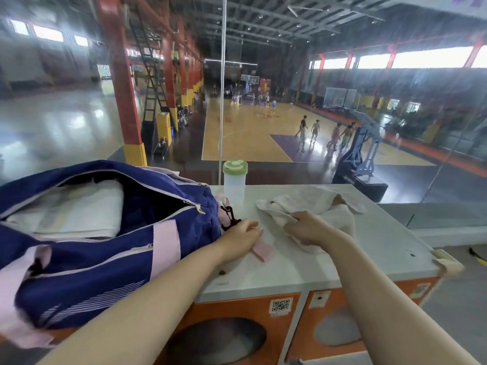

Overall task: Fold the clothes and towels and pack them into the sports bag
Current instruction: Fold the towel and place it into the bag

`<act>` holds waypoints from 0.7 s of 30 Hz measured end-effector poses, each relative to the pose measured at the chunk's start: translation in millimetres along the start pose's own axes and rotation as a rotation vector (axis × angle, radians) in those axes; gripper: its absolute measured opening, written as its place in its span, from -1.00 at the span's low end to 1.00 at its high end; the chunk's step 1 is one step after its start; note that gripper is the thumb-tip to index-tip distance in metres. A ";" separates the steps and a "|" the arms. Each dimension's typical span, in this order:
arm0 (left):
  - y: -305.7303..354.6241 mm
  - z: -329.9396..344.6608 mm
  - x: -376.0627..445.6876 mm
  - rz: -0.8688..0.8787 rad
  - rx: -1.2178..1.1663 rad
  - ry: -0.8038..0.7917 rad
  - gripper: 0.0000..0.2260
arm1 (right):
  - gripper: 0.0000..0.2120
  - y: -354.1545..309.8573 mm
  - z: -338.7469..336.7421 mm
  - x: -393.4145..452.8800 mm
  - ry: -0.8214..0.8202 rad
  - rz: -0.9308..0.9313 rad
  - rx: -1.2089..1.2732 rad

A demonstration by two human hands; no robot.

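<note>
Sitting at 9 o'clock on the white counter [342, 248], taking up most of the left side: navy sports bag [100, 248] w/ pink trim, main zip gaping open, mouth facing up. Lying inside the opening, toward 10 o'clock: folded white towel [79, 209], flat, filling the compartment's near part. Sprawling at 1 o'clock from centre, well apart from the bag: crumpled beige towel [316, 206], unfolded, bunched on the counter top. Standing upright at 12 o'clock btwn bag and beige towel, near the counter's far edge: clear plastic bottle [234, 188] w/ pale green lid. Trailing from the bag's end toward 6 o'clock: pink strap [263, 251], flat on the counter, clipped by a black hook at the bag's corner. Reaching in from 7 o'clock: left hand [242, 235], fingers curled down over the strap just beside the black clip; whether actually pinching the strap or only resting on it, can't tell. Reaching in from 5 o'clock: right hand [308, 227], fingers curled round the near-left edge of the beige towel, gripping a bunch of cloth, knuckles up. Showing below the counter at 6 o'clock: orange cabinet front [237, 312] w/ round windows and a QR sticker.
</note>
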State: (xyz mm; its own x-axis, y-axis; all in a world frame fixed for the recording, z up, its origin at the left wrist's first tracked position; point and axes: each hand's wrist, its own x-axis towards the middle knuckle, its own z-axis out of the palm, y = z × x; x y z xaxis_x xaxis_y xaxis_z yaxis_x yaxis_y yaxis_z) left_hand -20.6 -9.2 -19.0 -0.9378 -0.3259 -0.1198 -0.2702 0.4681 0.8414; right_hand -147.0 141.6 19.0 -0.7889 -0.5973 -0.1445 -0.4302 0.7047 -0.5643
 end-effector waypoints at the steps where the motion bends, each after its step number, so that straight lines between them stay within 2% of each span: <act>1: 0.3 2.4 -0.5 -0.046 -0.137 0.019 -0.59 | -0.89 -8.0 0.8 -8.4 -0.077 -0.016 0.039; 4: 1.9 5.2 -2.0 -0.177 -0.599 0.090 -0.70 | -0.93 -27.2 14.3 -36.1 -0.269 -0.081 0.046; 6: 1.1 0.3 -3.4 -0.211 -0.722 0.128 -0.70 | -0.90 -37.1 26.5 -54.3 -0.348 -0.155 0.000; 8: -6.4 -1.4 2.2 -0.231 -0.726 0.164 -0.52 | -0.86 -43.4 35.4 -68.4 -0.410 -0.221 -0.015; 9: -8.2 -1.2 2.9 -0.224 -0.721 0.200 -0.51 | -0.85 -45.4 37.9 -73.2 -0.441 -0.231 -0.014; 12: -15.9 3.4 8.5 -0.216 -0.679 0.289 -0.61 | -0.86 -48.5 37.8 -79.2 -0.516 -0.190 -0.013; 15: -20.2 5.7 10.3 -0.167 -0.613 0.303 -0.59 | -0.72 -49.5 34.1 -77.1 -0.537 -0.127 0.061; 17: -19.8 4.6 8.9 -0.167 -0.578 0.282 -0.58 | -0.67 -48.7 29.7 -70.8 -0.426 -0.111 0.135; 18: -18.0 4.0 7.4 -0.170 -0.589 0.274 -0.56 | -0.71 -46.8 28.2 -65.4 -0.320 -0.119 0.167; 21: -7.6 2.3 -1.0 -0.156 -0.667 0.249 -0.61 | -0.86 -37.5 26.8 -46.7 0.142 -0.139 0.112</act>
State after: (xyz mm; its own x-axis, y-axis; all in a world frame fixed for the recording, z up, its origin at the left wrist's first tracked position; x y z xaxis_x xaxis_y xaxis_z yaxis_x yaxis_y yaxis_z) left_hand -18.1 -10.6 -26.5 -0.8001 -0.5625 -0.2083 -0.1323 -0.1733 0.9759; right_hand -82.3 132.8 25.1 -0.7829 -0.6199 0.0525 -0.4936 0.5677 -0.6589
